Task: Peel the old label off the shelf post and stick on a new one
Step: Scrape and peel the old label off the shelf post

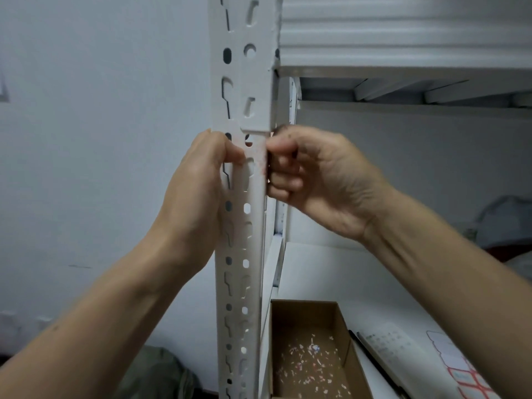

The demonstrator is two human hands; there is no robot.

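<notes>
Two bare hands meet on the white, hole-punched shelf post (253,231), just under the joint where its upper section overlaps the lower one. The left hand (198,182) grips the post from its left side, thumb laid on the front face and the fingers out of sight behind the metal. The right hand (313,180) is at the post's right edge with its fingers curled in tight and the fingertips against the corner; I cannot tell whether it pinches anything there. Between the two hands the post carries a faint pinkish smear of label residue (260,164), running down the front near the right corner. Down on the lower shelf (316,269), just beside the foot of the post, an open cardboard box (305,315) sits with small white and pink paper scraps (313,367) scattered over its bottom. Right of the box lies a dark pen (374,364), and further right, partly under the right forearm, a sheet of new labels (460,375) with red borders. The upper shelf (403,71) holds a stack of white foam sheets (403,30). Left of the post stands a pale wall (86,139), with a green bag (155,372) on the floor at its base
</notes>
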